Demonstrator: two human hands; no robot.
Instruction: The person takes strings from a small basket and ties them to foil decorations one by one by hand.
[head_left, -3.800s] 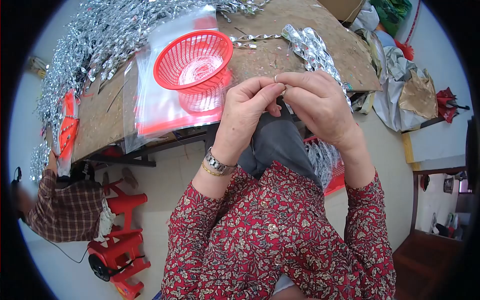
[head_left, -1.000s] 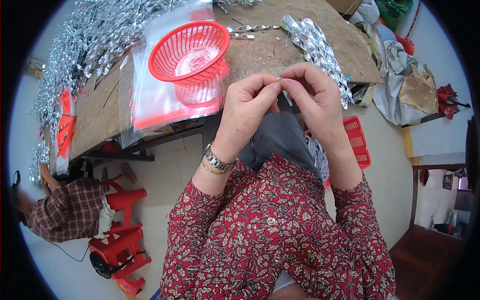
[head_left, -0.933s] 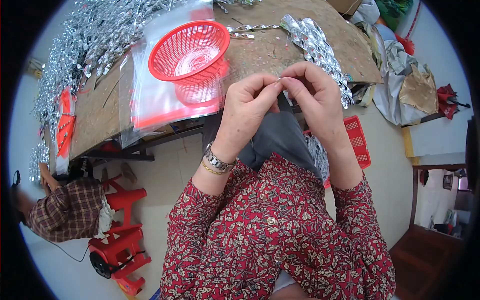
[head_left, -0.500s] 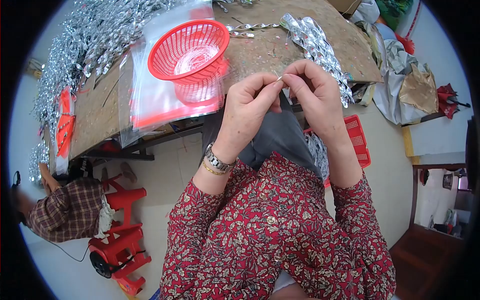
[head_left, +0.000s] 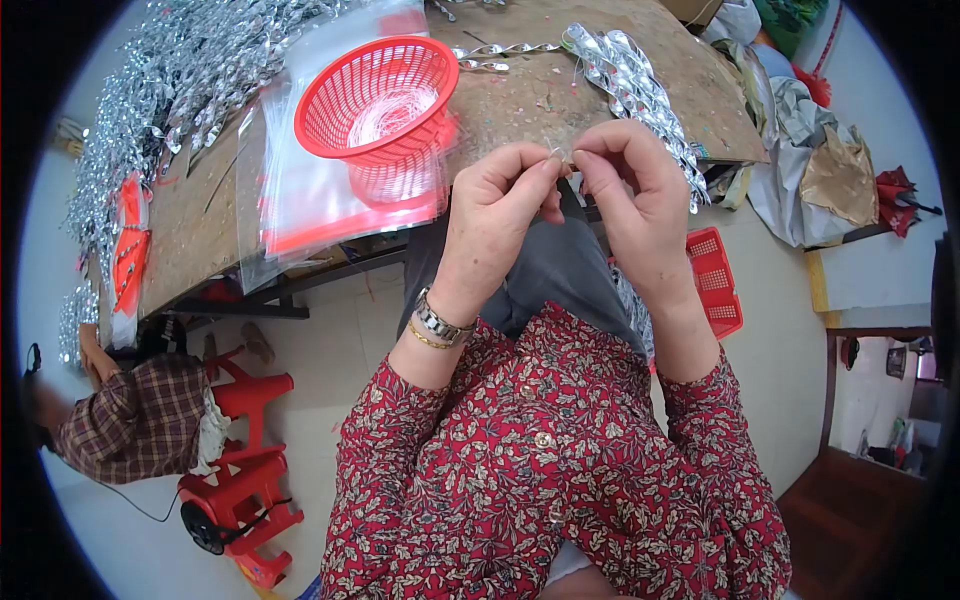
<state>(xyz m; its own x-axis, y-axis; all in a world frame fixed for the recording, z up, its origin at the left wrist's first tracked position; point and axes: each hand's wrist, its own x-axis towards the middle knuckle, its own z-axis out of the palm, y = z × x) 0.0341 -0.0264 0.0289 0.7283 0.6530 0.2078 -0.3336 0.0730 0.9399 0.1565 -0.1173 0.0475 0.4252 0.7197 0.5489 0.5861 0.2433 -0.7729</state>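
Observation:
Above my lap at the table's near edge, my left hand [head_left: 500, 215] pinches a fine white string [head_left: 557, 151] between thumb and forefinger. My right hand [head_left: 633, 200] is pinched close beside it, a small gap between the fingertips, and appears to hold the same strand. The string is too thin to follow along its length. Left of my hands, a red plastic basket [head_left: 325, 95] holds a coil of pale string [head_left: 392, 112]. It stands on a stack of clear plastic bags [head_left: 300, 200] with red-orange edges. Beyond my right hand lies a bundle of twisted silver foil strips [head_left: 640, 95].
A large heap of silver tinsel [head_left: 200, 70] covers the worn wooden table's [head_left: 520, 110] far left. Below the table at right is a red crate [head_left: 715, 285]. Another person in a plaid shirt [head_left: 150, 415] sits at left near red stools [head_left: 245, 490]. Bags [head_left: 790, 200] are piled at right.
My right hand has drawn slightly to the right, so the fingertips, which were touching, are now a little apart. My left hand has hardly moved.

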